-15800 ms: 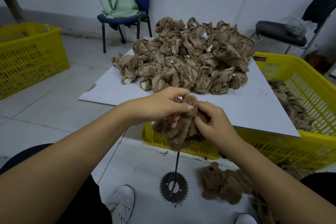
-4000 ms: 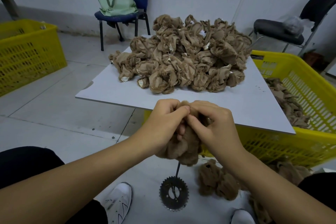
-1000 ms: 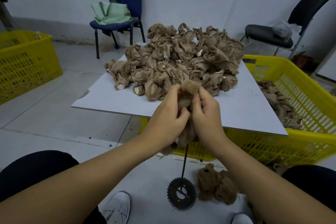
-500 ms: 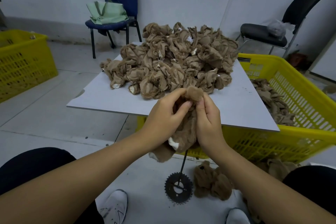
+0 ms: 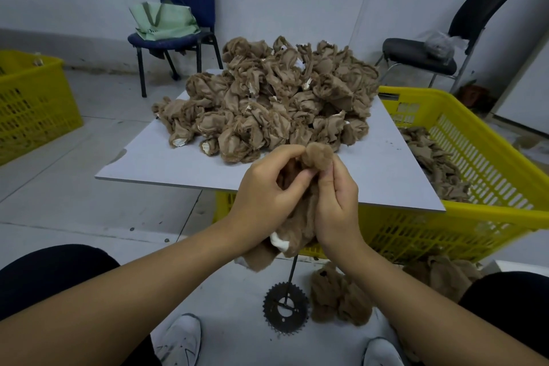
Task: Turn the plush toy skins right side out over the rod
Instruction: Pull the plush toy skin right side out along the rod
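A brown plush toy skin [image 5: 297, 232] hangs between my hands over a thin black rod [image 5: 291, 273] that stands on a toothed sprocket base [image 5: 285, 310] on the floor. My left hand [image 5: 267, 193] and my right hand [image 5: 335, 202] both pinch the skin near its furry rounded tip [image 5: 319, 154], which pokes up above my fingers. A white patch [image 5: 279, 242] shows at the skin's lower edge. The rod's upper part is hidden inside the skin. A big heap of inside-out skins [image 5: 273, 101] lies on the white board [image 5: 386, 175] ahead.
Furry turned skins [image 5: 338, 297] lie on the floor right of the sprocket. A yellow crate [image 5: 481, 163] with more skins sits under the board at right, another yellow crate [image 5: 32, 104] at far left. A blue chair [image 5: 178, 24] and a black chair [image 5: 445, 38] stand by the wall.
The furry tip has come further out above my fingers as both hands work the skin down the rod. The view has shifted slightly.
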The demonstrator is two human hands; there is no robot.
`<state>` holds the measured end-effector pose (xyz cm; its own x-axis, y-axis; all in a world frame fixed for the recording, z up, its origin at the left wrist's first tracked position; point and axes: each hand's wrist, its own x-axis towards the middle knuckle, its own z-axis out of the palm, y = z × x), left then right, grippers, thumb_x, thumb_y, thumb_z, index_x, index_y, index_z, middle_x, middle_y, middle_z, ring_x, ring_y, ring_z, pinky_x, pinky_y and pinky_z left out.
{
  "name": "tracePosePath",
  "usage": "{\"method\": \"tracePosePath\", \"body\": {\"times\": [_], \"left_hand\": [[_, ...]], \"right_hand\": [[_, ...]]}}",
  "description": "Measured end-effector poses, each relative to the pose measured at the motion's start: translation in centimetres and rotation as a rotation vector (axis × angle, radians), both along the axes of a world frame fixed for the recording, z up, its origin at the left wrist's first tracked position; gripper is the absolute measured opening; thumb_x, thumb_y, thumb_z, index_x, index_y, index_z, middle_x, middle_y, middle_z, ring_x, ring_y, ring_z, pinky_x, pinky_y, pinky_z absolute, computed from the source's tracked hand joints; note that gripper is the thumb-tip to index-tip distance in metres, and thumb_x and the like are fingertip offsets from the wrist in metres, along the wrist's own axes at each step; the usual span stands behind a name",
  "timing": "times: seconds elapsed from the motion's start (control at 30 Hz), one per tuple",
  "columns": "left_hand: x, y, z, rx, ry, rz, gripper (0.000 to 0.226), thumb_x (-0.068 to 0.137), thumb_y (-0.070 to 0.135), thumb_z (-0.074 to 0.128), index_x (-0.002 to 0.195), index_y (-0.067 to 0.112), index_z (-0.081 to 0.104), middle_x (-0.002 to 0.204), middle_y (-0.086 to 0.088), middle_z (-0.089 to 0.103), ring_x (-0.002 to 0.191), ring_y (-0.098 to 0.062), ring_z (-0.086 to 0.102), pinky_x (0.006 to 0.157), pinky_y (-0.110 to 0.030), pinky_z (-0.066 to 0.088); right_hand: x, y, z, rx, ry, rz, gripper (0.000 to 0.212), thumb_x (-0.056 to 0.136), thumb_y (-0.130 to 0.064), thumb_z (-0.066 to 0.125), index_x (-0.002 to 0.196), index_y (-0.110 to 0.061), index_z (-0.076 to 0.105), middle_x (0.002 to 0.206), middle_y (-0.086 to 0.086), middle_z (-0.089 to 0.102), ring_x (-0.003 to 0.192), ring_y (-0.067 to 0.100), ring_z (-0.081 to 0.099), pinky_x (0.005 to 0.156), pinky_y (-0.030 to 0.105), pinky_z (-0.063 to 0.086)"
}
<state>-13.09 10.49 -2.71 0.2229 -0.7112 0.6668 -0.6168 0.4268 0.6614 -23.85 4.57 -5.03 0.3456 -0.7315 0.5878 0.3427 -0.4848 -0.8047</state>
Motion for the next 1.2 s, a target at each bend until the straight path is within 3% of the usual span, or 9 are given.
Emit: {"method": "tracePosePath", "body": {"times": [0.17, 0.33, 0.43, 0.53, 0.7, 0.83, 1.0, 1.1, 1.2], "left_hand": [[-0.1, -0.2, -0.5, 0.194, -0.056, 0.008, 0.018, 0.094, 0.023, 0.06, 0.112, 0.026, 0.063, 0.076, 0.007, 0.06, 0.07, -0.011, 0.056, 0.064, -0.036, 0.049], [0.2, -0.4, -0.3, 0.41, -0.181, 0.027, 0.02, 0.098, 0.033, 0.043, 0.107, 0.019, 0.055, 0.083, 0.003, 0.063, 0.077, -0.018, 0.059, 0.068, -0.05, 0.049], [0.9, -0.4, 0.3, 0.394, -0.173, -0.007, 0.027, 0.099, 0.041, 0.039, 0.095, 0.018, 0.053, 0.069, 0.007, 0.054, 0.064, -0.012, 0.052, 0.06, -0.045, 0.045], [0.9, -0.3, 0.4, 0.359, -0.203, -0.004, 0.025, 0.103, 0.04, 0.043, 0.093, 0.019, 0.052, 0.065, 0.007, 0.05, 0.059, -0.01, 0.048, 0.055, -0.04, 0.04], [0.2, -0.4, 0.1, 0.293, -0.354, 0.101, 0.02, 0.105, 0.034, 0.045, 0.102, 0.017, 0.055, 0.071, 0.008, 0.056, 0.065, -0.018, 0.057, 0.056, -0.041, 0.044], [0.0, -0.3, 0.1, 0.239, -0.39, 0.107, 0.022, 0.105, 0.03, 0.045, 0.11, 0.011, 0.054, 0.081, -0.005, 0.064, 0.071, -0.027, 0.06, 0.06, -0.048, 0.047], [1.3, -0.9, 1.1, 0.307, -0.337, -0.123, 0.019, 0.104, 0.024, 0.05, 0.122, 0.026, 0.046, 0.066, 0.016, 0.053, 0.06, -0.006, 0.052, 0.053, -0.028, 0.037], [3.2, -0.7, 1.8, 0.421, -0.262, -0.321, 0.028, 0.104, 0.016, 0.048, 0.128, 0.03, 0.05, 0.075, 0.009, 0.062, 0.072, -0.013, 0.063, 0.064, -0.029, 0.05], [3.9, -0.8, 1.9, 0.355, -0.307, -0.301, 0.032, 0.101, 0.012, 0.049, 0.132, 0.022, 0.055, 0.08, 0.002, 0.066, 0.076, -0.014, 0.065, 0.068, -0.025, 0.051]], "right_hand": [[-0.3, 0.1, -1.7, 0.082, 0.102, -0.073, 0.029, 0.108, -0.022, 0.035, 0.111, -0.024, 0.064, 0.098, -0.004, 0.068, 0.095, 0.017, 0.067, 0.08, 0.029, 0.054], [-0.2, -0.2, -2.6, 0.116, 0.213, -0.105, 0.032, 0.109, -0.02, 0.034, 0.099, -0.013, 0.064, 0.085, 0.001, 0.065, 0.08, 0.017, 0.063, 0.07, 0.029, 0.05], [-0.5, -0.4, -2.2, 0.125, 0.229, -0.084, 0.035, 0.109, -0.022, 0.035, 0.094, -0.007, 0.063, 0.082, 0.011, 0.063, 0.076, 0.026, 0.059, 0.066, 0.038, 0.049], [-0.8, -0.1, -1.4, 0.169, 0.157, -0.047, 0.036, 0.107, -0.024, 0.037, 0.095, -0.005, 0.066, 0.084, 0.011, 0.066, 0.077, 0.018, 0.062, 0.066, 0.03, 0.052], [-0.6, -0.4, 0.2, 0.255, 0.148, 0.015, 0.041, 0.103, -0.037, 0.041, 0.092, -0.013, 0.073, 0.088, 0.007, 0.074, 0.087, 0.02, 0.071, 0.074, 0.027, 0.057], [-0.6, -0.8, 0.9, 0.402, 0.143, 0.099, 0.037, 0.102, -0.026, 0.042, 0.096, -0.017, 0.077, 0.096, 0.009, 0.076, 0.096, 0.021, 0.073, 0.079, 0.03, 0.058], [-0.9, -1.4, 1.5, 0.558, 0.194, 0.229, 0.038, 0.089, -0.032, 0.046, 0.091, -0.008, 0.075, 0.092, 0.02, 0.074, 0.093, 0.033, 0.072, 0.082, 0.047, 0.06], [-1.0, -1.3, 1.4, 0.502, 0.198, 0.238, 0.046, 0.092, -0.031, 0.04, 0.078, 0.003, 0.068, 0.077, 0.03, 0.066, 0.077, 0.038, 0.07, 0.071, 0.042, 0.06], [-0.8, -1.2, 0.9, 0.481, 0.174, 0.264, 0.049, 0.098, -0.031, 0.036, 0.082, 0.006, 0.064, 0.081, 0.027, 0.067, 0.082, 0.036, 0.068, 0.08, 0.049, 0.057]]}}
